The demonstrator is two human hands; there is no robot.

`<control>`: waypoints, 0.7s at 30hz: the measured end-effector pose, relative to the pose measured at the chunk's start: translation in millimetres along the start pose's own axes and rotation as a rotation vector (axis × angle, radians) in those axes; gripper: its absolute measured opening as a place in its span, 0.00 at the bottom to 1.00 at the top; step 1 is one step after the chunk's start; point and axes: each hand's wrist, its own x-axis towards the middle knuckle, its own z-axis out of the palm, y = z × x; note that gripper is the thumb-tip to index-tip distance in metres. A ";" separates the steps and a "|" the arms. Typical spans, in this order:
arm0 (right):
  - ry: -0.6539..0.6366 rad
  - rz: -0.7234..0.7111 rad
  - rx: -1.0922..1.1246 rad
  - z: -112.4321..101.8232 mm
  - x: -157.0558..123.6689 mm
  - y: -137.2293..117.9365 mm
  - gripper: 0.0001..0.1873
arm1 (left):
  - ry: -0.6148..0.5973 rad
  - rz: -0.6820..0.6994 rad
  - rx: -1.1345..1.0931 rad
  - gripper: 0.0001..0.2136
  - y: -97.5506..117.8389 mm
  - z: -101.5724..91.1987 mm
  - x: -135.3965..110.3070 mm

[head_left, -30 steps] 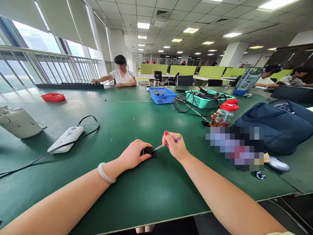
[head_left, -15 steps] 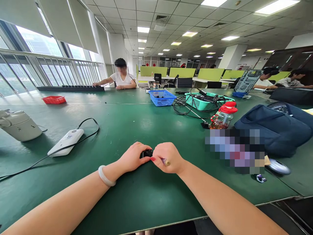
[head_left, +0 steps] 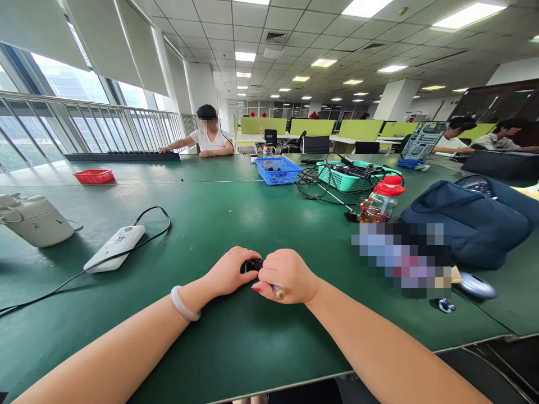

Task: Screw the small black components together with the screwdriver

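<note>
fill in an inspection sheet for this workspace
Surface: green table, glossy, small pale specks.
Job's things: small black part, partly covered; slim tool, tip hidden.
Clutter: red tray, white device, blue basket, turquoise basket, red-lidded bottle, dark blue bag; one patch blurred out.
Hands: left hand grips the small black part; right hand is closed around the slim tool.
Cables: black cord across the white device; cable tangle beside the turquoise basket.
Surroundings: person seated across the table; railing along the windows; green partitions behind.
</note>
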 end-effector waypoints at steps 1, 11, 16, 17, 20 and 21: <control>0.012 0.005 0.007 -0.3 0.5 0.3 0.30 | 0.003 -0.001 0.000 0.13 -0.2 0.0 -0.4; -0.036 -0.112 -0.044 6.9 -2.5 -8.5 0.28 | -0.004 -0.001 0.002 0.13 -1.9 0.9 -0.7; -0.022 -0.124 -0.065 10.3 -3.8 -11.2 0.27 | -0.001 0.004 -0.004 0.13 -2.7 1.4 -0.8; -0.017 -0.118 -0.069 10.3 -3.9 -10.7 0.26 | -0.003 0.003 -0.006 0.13 -2.8 1.3 -0.8; -0.008 -0.108 -0.077 10.2 -4.3 -9.0 0.26 | 0.000 0.004 -0.004 0.13 -2.7 1.0 -1.1; -0.004 -0.106 -0.077 10.2 -4.6 -8.5 0.25 | 0.001 0.003 -0.003 0.13 -2.6 0.9 -1.2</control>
